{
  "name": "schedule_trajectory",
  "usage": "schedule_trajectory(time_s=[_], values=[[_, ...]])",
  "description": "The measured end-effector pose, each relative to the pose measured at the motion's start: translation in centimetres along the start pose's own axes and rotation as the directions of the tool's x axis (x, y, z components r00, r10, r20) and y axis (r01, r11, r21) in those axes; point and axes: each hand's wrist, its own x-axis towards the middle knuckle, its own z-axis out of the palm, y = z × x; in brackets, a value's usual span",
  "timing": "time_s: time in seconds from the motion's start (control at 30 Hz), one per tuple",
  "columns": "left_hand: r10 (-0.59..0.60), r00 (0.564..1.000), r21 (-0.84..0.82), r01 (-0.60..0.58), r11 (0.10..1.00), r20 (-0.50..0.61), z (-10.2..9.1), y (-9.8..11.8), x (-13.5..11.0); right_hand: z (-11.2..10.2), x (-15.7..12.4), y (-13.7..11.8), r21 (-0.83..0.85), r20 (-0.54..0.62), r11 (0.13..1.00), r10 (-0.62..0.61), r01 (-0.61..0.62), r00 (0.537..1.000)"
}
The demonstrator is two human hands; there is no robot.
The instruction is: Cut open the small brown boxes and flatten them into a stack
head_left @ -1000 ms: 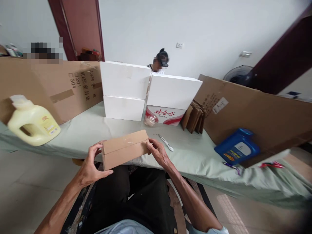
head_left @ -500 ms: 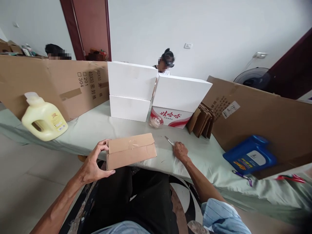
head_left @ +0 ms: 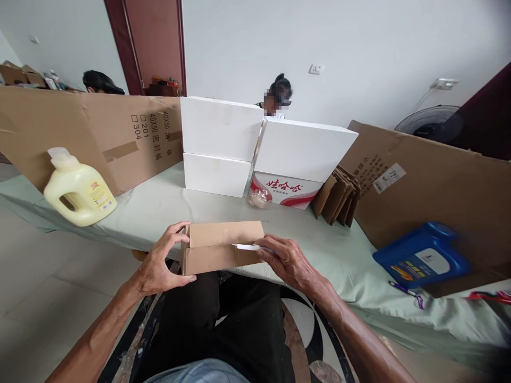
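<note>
A small brown cardboard box (head_left: 215, 234) lies at the table's near edge, with a seam running lengthwise along its top. My left hand (head_left: 162, 263) grips its left end, thumb on the near side and fingers on the far side. In my right hand (head_left: 285, 258) is a slim white utility knife (head_left: 248, 247), pointing left. Its tip is over the seam, around the middle of the box; whether the blade touches the cardboard I cannot tell. The fingers of my right hand are closed round the handle, at the box's right end.
White boxes (head_left: 221, 127) and a red-and-white carton (head_left: 285, 190) stand at the back, beside folded cardboard (head_left: 335, 197). A yellow jug (head_left: 82, 189) is at left, a blue bottle (head_left: 423, 255) and a purple-handled item (head_left: 407, 292) at right. Large cardboard panels (head_left: 131, 154) flank the table. Two people sit beyond.
My right hand has lifted the utility knife from the table and brought it left over the box's seam. My left hand still holds the box. The view has shifted slightly.
</note>
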Motion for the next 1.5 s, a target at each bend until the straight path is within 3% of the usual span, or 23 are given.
schedule_trajectory(time_s=[0.6,0.73,1.0,1.3,1.5], values=[[0.022,0.999,0.038,-0.023,0.999,0.034,-0.5,0.9,0.2,0.0,1.4,-1.0,-0.123,0.092,0.988,-0.081,0.092,0.993],[-0.004,0.999,0.043,0.002,0.999,0.047,-0.6,1.3,0.2,0.0,1.5,-1.3,-0.156,0.059,0.983,-0.090,0.098,0.994],[0.061,0.997,0.060,-0.063,0.996,0.043,-0.5,1.1,0.3,0.3,1.0,-0.9,-0.199,0.052,0.978,-0.054,0.063,0.997],[0.108,0.992,0.087,-0.114,0.990,0.072,-0.8,1.6,0.4,0.2,1.2,-1.5,-0.308,-0.003,0.935,-0.184,0.174,0.983],[0.146,0.985,0.082,-0.153,0.985,0.092,-0.8,1.3,0.3,0.1,1.1,-1.2,-0.286,-0.072,0.939,-0.220,0.191,0.973]])
